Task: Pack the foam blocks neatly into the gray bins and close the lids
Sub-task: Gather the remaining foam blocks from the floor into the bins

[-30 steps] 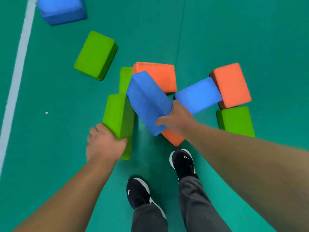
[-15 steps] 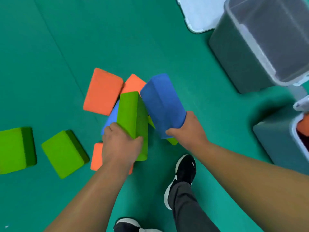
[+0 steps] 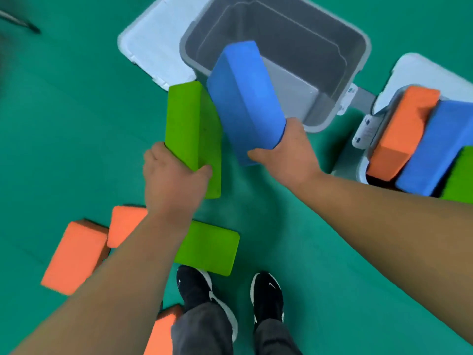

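While carrying a double load, poised at the open gray bin (image 3: 307,47).
Clutching green block (image 3: 190,124) in left hand (image 3: 171,180), just short of the bin's near rim; clamping blue block (image 3: 245,98) in right hand (image 3: 288,152), tipped over that rim. White lid (image 3: 153,49) flat on floor (image 3: 76,124), left of bin.
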Available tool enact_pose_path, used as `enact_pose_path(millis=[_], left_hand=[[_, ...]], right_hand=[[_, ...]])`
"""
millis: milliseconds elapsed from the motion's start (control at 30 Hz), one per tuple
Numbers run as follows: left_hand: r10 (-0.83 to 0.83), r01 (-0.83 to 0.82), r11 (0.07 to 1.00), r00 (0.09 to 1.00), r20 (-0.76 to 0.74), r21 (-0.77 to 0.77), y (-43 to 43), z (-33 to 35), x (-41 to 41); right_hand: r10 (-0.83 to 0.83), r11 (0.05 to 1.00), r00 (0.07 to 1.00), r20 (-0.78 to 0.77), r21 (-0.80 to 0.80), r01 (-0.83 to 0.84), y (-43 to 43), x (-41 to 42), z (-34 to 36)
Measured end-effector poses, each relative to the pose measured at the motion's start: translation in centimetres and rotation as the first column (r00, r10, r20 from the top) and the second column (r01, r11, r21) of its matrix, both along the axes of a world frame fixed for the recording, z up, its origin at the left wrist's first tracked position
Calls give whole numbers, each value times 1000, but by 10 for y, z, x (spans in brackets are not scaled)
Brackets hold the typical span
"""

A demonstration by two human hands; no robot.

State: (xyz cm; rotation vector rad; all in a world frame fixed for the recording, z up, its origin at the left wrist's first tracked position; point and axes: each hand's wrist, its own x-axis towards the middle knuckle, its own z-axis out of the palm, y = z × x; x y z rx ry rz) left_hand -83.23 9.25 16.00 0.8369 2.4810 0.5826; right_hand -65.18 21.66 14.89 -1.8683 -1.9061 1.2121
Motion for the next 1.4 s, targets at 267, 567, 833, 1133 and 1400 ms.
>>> enact_pose_path(millis=[267, 567, 833, 1133, 1400], left_hand=[[-74, 72, 973, 997, 2, 221, 119, 10, -7], [-180, 170, 885, 983, -18, 434, 246, -6, -24], [-297, 285, 921, 955, 6, 267, 306, -82, 2], [-319, 309, 947, 935, 156, 84, 271, -119, -8], [-95, 85, 995, 972, 214, 54, 164, -133, -85]], right_hand=[[-173, 976, 984, -27, 130, 175, 77, 30, 15], [-282, 938, 959, -22, 206, 280, 161, 13, -39], [-335, 937, 942, 8, 104, 332, 208, 11, -92], [-105, 993, 985, 138, -45, 112, 191, 10, -108], [166, 966, 970, 175, 170, -196, 130, -64, -103]])
